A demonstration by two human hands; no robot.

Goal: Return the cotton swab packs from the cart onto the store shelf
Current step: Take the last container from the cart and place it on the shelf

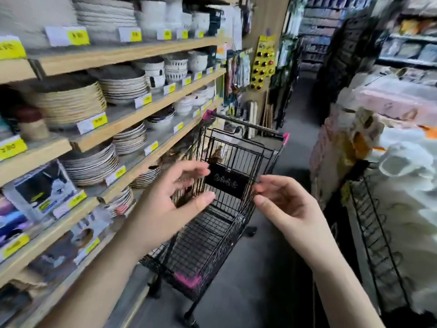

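A black wire shopping cart (222,223) with pink corner trim stands in the aisle in front of me, beside the wooden store shelf (132,119) on the left. I see no cotton swab packs in its basket; the wire floor shows bare. My left hand (170,200) hovers over the cart's left side with fingers spread and loosely bent, holding nothing. Over the cart's right rim is my right hand (283,204), fingers relaxed and empty as well. The picture is blurred by motion.
The shelf holds stacks of plates (92,164) and bowls with yellow price tags, and boxed goods lower down. On the right, a black wire rack (378,223) and piled soft goods (402,147) narrow the aisle. Grey floor runs ahead past the cart.
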